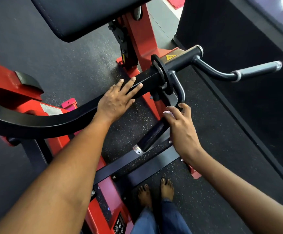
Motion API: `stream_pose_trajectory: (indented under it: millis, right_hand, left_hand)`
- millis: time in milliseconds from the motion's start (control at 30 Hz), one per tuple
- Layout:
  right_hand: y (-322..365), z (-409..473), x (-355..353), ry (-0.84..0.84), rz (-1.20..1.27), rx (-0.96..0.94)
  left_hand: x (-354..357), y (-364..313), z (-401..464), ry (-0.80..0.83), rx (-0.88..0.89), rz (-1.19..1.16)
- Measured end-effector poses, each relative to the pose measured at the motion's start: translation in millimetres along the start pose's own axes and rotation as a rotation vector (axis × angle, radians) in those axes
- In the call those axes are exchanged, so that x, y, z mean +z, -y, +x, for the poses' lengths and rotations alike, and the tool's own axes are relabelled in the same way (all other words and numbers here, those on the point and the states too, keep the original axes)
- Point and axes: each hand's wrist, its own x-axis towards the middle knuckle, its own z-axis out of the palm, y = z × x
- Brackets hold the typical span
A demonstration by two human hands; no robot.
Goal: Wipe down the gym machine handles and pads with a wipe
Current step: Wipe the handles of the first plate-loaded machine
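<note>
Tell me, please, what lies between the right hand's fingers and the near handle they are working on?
In the head view, a small white wipe is pressed between the right hand and the near handle, at its upper end.

We see a yellow warning triangle sticker (171, 57) on the red frame (138, 31); the label (119, 224) at its bottom edge is unreadable.
</note>
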Motion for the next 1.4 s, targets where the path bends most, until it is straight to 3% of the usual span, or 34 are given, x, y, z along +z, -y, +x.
stream_pose_trajectory:
  millis: [33,133,167,300,333,433,467,533,633,800,967,1000,1133,1267,1333,1400]
  right_hand:
    - [6,-2,2,0.048,-0.012,-0.041]
    - [27,-11,11,0.363,-0.082,-0.597]
    - [27,0,5,0.441,-0.086,-0.613]
    - [19,51,-15,0.346,-0.353,-0.036]
    - [26,50,-16,0.366,-0.383,-0.027]
    - [57,31,-3,0.613,-0.215,-0.308]
    - [57,30,-4,0.655,-0.166,-0.315]
    - [41,45,-11,0.613,-0.238,-0.165]
    - [24,52,-21,0.422,-0.371,-0.016]
    - [60,18,-8,0.609,-0.111,-0.294]
    - [37,47,-12,0.396,-0.402,0.108]
    - [46,45,-9,0.439,-0.409,0.108]
    - [80,36,-6,0.745,-0.182,-0.187]
    - [57,80,-11,0.699,-0.458,0.017]
    - [65,87,-3,0.812,-0.598,0.029]
    - [85,82,7,0.962,-0.523,-0.052]
  left_hand:
    - [1,0,0,-0.005,0.0,0.003]
    - [3,0,-1,-0.026,0.003,0.016]
    - [4,0,-1,-0.027,0.003,0.016]
    - [4,0,0,-0.045,0.02,0.015]
    - [4,0,0,-0.059,0.019,0.015]
    - [6,-1,-2,-0.114,0.026,0.088]
    - [8,-1,-3,-0.122,0.035,0.13]
    - [8,0,-2,-0.12,0.035,0.169]
    - [8,0,-1,-0.111,0.016,0.136]
    - [9,0,0,-0.102,0.016,0.11]
    - [9,0,1,-0.094,0.005,0.113]
    - [9,0,1,-0.091,0.006,0.111]
    - [8,0,1,-0.086,0.003,0.099]
    - [8,0,1,-0.104,0.011,0.123]
    - [8,1,1,-0.102,0.012,0.129]
    - [8,1,1,-0.102,0.01,0.122]
